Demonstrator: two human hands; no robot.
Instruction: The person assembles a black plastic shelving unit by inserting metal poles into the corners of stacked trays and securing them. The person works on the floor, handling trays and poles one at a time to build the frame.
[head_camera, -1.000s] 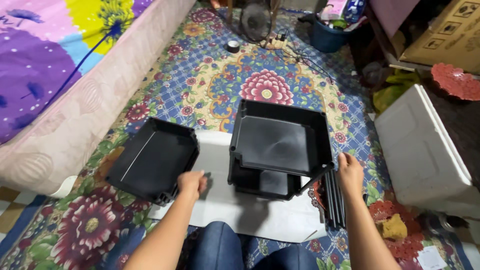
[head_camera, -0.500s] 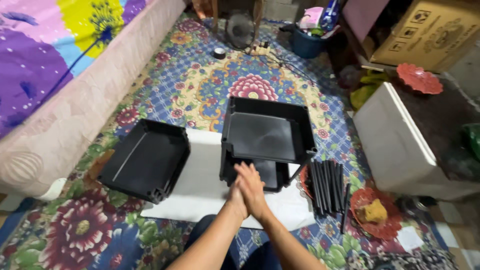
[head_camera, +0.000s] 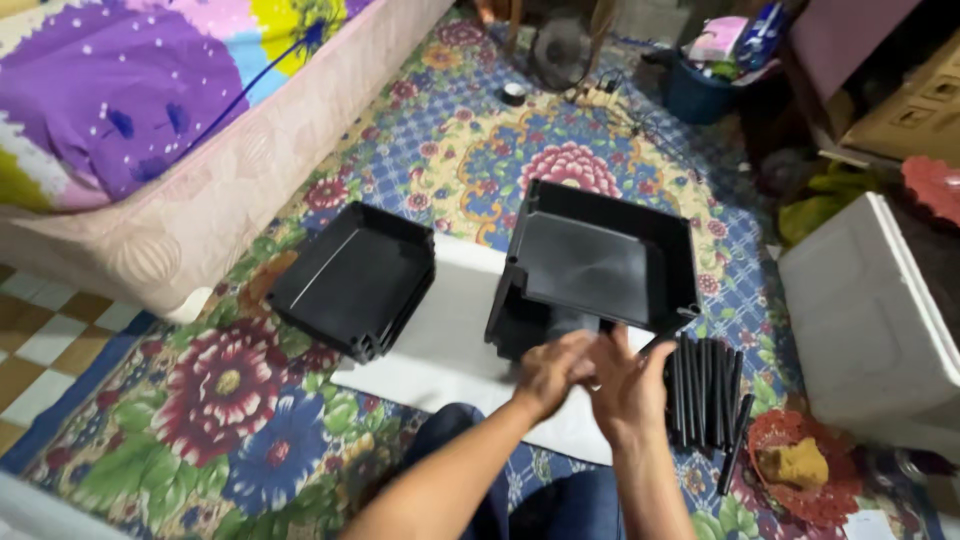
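Both hands (head_camera: 590, 375) have parted slightly before the black shelf unit (head_camera: 600, 265).

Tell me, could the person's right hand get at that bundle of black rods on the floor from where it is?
Probably yes. The right hand is just beside the black rods, which lie on the floor to its right, and nothing sits between them. The left hand is on the other side.

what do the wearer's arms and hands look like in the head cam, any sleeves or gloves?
Both forearms are bare, with no sleeves in view. The left hand and right hand wear no gloves; no watch, ring or band shows. Dark blue trousers show below them.
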